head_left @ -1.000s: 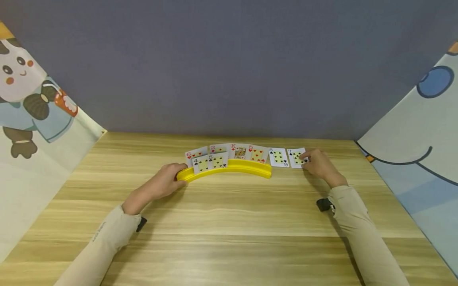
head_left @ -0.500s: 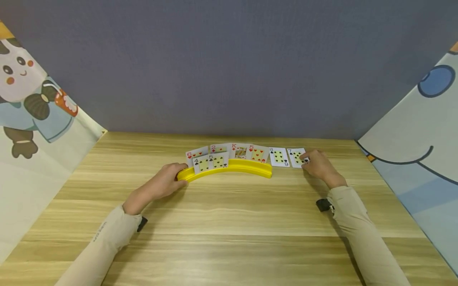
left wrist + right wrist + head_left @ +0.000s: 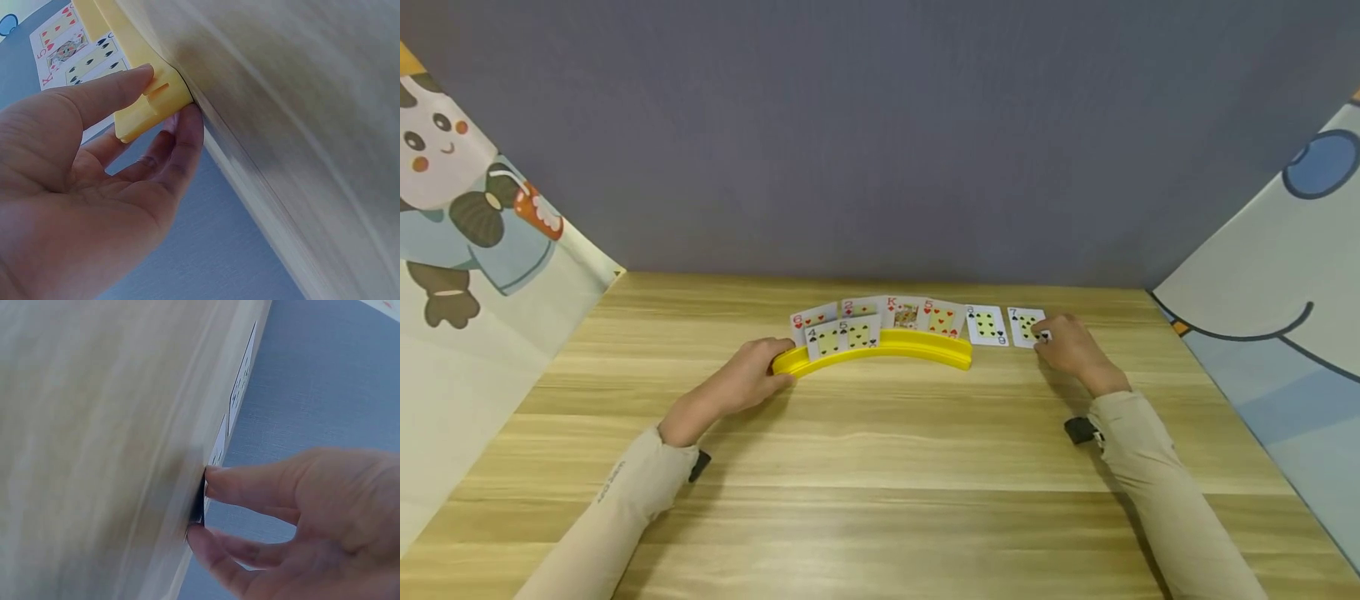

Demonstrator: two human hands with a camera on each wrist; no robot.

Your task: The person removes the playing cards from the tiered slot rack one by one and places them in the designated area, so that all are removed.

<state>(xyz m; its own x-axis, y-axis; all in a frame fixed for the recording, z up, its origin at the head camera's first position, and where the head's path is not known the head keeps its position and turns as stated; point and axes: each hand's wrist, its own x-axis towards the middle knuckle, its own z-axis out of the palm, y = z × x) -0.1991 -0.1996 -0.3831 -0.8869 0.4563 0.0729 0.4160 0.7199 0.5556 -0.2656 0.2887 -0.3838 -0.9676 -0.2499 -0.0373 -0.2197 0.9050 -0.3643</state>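
Note:
My left hand (image 3: 747,375) grips the left end of a curved yellow card holder (image 3: 917,343); the left wrist view shows the thumb on its front and fingers behind and below. Upright in the holder, a back row has a six of hearts, a red two, a red king and a five of hearts (image 3: 942,318). In front stand a four and a five of spades (image 3: 859,333). A six of spades (image 3: 987,325) lies flat off its right end. Beside that, my right hand (image 3: 1073,346) pinches the seven of spades (image 3: 1024,327) by its right side, which it partly covers.
Everything rests on a wood-grain table (image 3: 880,467). A grey panel (image 3: 880,142) rises behind its far edge. Cartoon-printed panels, one at the left (image 3: 490,250) and one at the right (image 3: 1270,275), flank the table.
The seven of spades has shifted very slightly to the right, away from the six of spades. Both hands keep nearly the same positions, and the head view has tilted a little.

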